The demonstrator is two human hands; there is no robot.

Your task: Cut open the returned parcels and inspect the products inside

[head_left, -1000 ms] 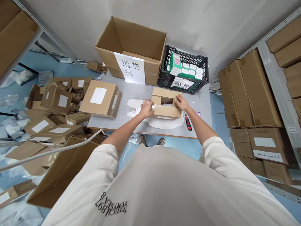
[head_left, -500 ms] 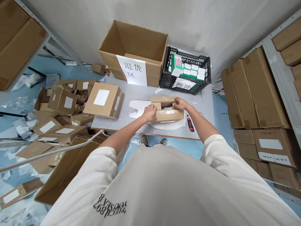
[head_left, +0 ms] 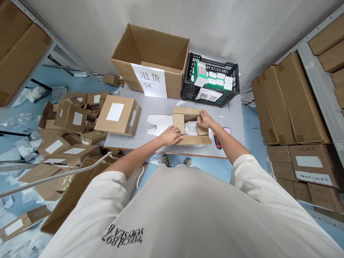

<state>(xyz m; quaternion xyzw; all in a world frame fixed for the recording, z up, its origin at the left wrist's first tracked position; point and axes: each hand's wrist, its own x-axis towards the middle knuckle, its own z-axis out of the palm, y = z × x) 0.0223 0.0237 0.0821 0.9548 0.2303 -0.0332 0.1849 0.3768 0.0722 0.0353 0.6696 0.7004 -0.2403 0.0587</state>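
Small box (head_left: 193, 140), near front edge of table (head_left: 161, 107): flaps half-raised a moment ago, now folded out, white packing (head_left: 190, 127) exposed. Left hand (head_left: 170, 135) flat on near-left flap, gripping nothing; right hand (head_left: 205, 120) curled over right flap, holding it back

The small brown cardboard box (head_left: 192, 139) now has its flaps folded wide apart, baring a white wrapped packet (head_left: 190, 127) inside. The left hand (head_left: 170, 135) has slid to the near-left corner; the right hand (head_left: 205, 120) now presses the right flap.
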